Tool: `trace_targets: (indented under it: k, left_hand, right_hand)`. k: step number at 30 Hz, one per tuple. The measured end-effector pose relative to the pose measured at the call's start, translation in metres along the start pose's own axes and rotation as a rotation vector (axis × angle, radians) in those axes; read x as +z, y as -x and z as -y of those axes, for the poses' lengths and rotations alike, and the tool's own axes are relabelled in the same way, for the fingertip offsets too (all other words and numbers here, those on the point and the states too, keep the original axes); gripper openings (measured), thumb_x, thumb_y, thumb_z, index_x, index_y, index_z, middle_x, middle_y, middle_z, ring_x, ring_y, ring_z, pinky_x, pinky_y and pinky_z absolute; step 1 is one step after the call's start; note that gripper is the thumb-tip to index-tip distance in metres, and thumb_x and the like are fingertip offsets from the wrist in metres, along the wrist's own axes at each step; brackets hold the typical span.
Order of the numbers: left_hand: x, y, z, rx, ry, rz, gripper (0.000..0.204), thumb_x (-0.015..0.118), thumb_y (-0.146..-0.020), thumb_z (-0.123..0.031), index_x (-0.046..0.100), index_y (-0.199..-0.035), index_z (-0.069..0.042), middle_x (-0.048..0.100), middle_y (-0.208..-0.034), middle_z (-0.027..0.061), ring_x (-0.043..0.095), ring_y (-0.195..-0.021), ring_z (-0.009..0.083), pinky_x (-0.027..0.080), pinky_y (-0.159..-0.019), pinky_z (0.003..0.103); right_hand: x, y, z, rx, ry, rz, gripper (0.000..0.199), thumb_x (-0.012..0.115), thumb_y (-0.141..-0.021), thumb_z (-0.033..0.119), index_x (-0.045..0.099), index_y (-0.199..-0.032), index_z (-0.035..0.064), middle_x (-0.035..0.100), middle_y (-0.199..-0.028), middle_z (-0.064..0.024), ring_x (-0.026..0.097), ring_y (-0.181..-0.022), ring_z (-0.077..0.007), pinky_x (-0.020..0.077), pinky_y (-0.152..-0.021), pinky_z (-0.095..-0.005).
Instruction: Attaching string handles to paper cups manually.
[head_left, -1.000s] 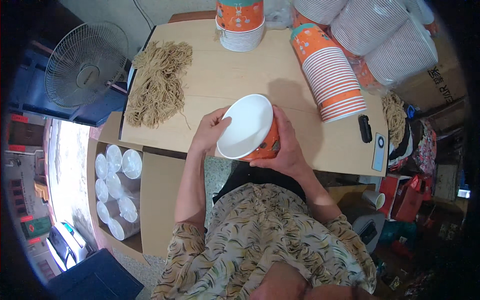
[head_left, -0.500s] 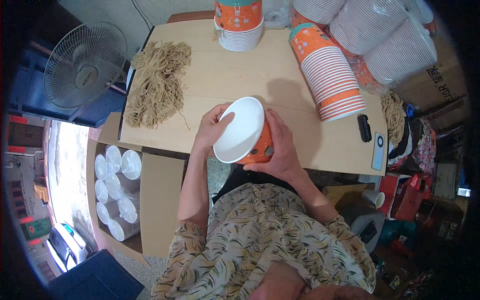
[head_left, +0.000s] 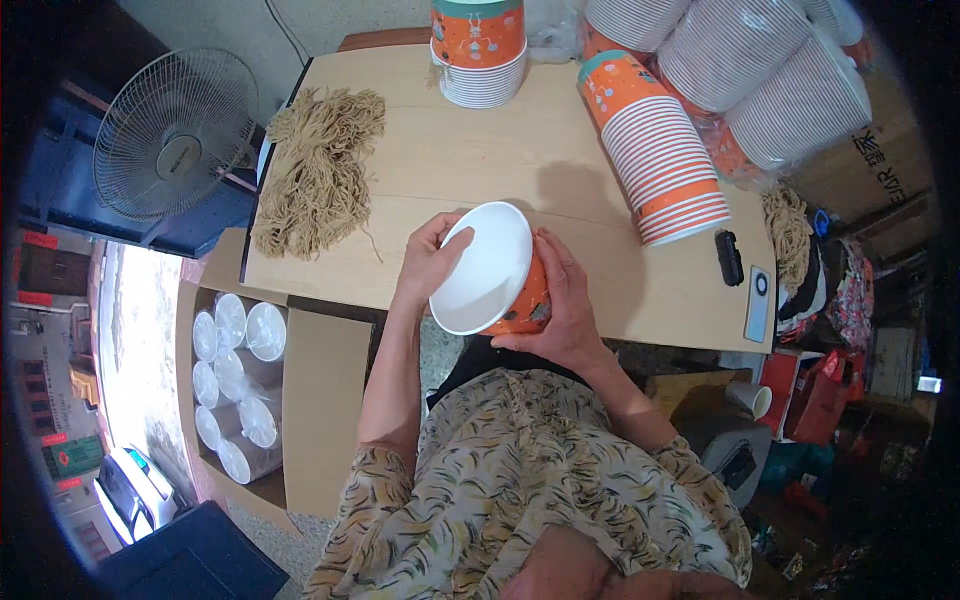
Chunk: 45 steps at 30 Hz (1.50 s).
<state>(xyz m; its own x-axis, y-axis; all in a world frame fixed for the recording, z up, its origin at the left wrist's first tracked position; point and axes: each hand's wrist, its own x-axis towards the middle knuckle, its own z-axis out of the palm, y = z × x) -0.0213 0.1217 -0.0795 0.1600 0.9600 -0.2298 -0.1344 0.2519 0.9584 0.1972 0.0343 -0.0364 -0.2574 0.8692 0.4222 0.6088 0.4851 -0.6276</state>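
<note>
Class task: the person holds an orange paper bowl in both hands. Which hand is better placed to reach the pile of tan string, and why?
Probably the left hand: it grips the bowl on the side facing the string pile, while the right hand is on the far side.

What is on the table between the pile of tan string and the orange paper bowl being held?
Only bare pale wooden table, in the head view, between the pile of tan string and the orange paper bowl, apart from the left hand on the bowl's rim.
</note>
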Motion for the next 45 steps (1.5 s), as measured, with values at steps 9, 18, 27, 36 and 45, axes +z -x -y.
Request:
trace_targets:
  k: [9, 18, 27, 36, 45]
  left_hand:
    - [-0.009, -0.004, 0.011, 0.110, 0.038, 0.014, 0.015, 0.068, -0.091, -0.004, 0.066, -0.106, -0.002, 0.070, -0.086, 0.0025, 0.064, -0.077, 0.0072, 0.052, -0.067, 0.024]
    - [0.017, -0.065, -0.059, 0.445, -0.478, 0.115, 0.018, 0.069, -0.091, -0.006, 0.074, -0.108, -0.003, 0.075, -0.095, 0.0068, 0.068, -0.089, 0.0109, 0.054, -0.080, 0.027]
    - [-0.094, -0.029, -0.038, 0.364, -0.580, -0.520, 0.021, 0.071, -0.093, -0.022, 0.073, -0.099, -0.001, 0.073, -0.083, 0.0126, 0.070, -0.076, 0.0160, 0.054, -0.070, 0.029]
    - [-0.109, 0.024, 0.037, 0.492, -0.926, -0.710, 0.011, 0.075, -0.082, -0.010, 0.071, -0.088, -0.002, 0.063, -0.079, 0.0167, 0.064, -0.072, 0.0339, 0.052, -0.065, 0.042]
    - [-0.071, 0.071, 0.039, 0.193, -0.870, -0.331, 0.008, 0.063, -0.089, -0.005, 0.057, -0.093, -0.002, 0.064, -0.082, 0.0211, 0.065, -0.076, 0.0424, 0.052, -0.066, 0.049]
  right_hand:
    - [0.000, 0.004, 0.000, 0.049, -0.059, -0.032, 0.128, 0.091, -0.060, 0.054, 0.023, -0.155, 0.0019, 0.036, -0.154, -0.0226, 0.039, -0.140, -0.0401, 0.0301, -0.116, -0.0520]
    - [0.045, 0.034, -0.024, 0.446, -0.488, -0.030, 0.096, 0.082, -0.075, 0.007, 0.025, -0.153, 0.0039, 0.042, -0.147, -0.0153, 0.044, -0.137, -0.0297, 0.0378, -0.114, -0.0422]
    - [0.048, 0.042, -0.028, 0.641, -0.336, 0.096, 0.043, 0.071, -0.090, 0.009, 0.057, -0.130, 0.0023, 0.069, -0.107, -0.0115, 0.068, -0.100, -0.0208, 0.0558, -0.087, -0.0358]
    - [0.074, 0.011, -0.021, 0.475, -0.480, 0.240, 0.023, 0.065, -0.096, 0.013, 0.063, -0.117, 0.0028, 0.072, -0.096, -0.0111, 0.072, -0.088, -0.0211, 0.0567, -0.078, -0.0332]
    - [0.070, -0.022, 0.032, -0.162, -0.298, 0.163, 0.032, 0.058, -0.096, 0.010, 0.060, -0.127, 0.0027, 0.065, -0.122, -0.0183, 0.060, -0.118, -0.0358, 0.0448, -0.107, -0.0430]
